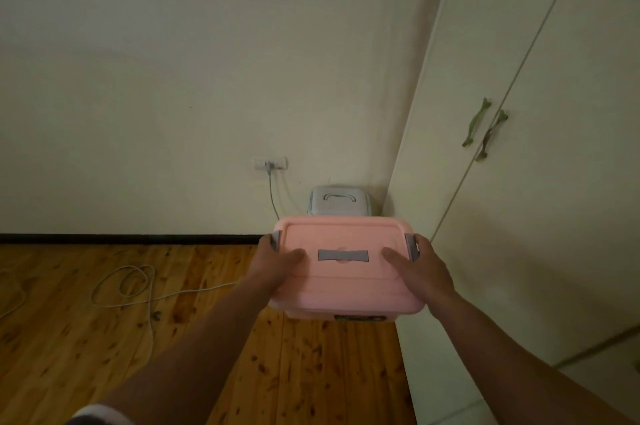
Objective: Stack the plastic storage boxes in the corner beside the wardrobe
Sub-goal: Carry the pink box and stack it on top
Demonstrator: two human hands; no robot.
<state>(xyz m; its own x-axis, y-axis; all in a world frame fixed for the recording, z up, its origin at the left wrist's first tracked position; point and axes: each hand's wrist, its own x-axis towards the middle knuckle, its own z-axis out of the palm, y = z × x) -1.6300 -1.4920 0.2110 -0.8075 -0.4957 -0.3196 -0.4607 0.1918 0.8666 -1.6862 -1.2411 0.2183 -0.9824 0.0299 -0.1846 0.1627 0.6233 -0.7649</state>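
Note:
I carry a pink plastic storage box (346,289) with a grey lid handle and grey side clips, held up in the air. My left hand (277,262) grips its left edge with the thumb on the lid. My right hand (417,265) grips its right edge the same way. Beyond it, a pale blue-grey storage box (339,201) with a white handle sits on the floor in the corner between the wall and the wardrobe (519,147). The pink box hides the lower part of the blue-grey one.
A wall socket (270,163) left of the corner has a plug and a cable running down. A white cable (138,286) loops over the wooden floor at the left. The cream wardrobe with green door handles (485,128) fills the right side.

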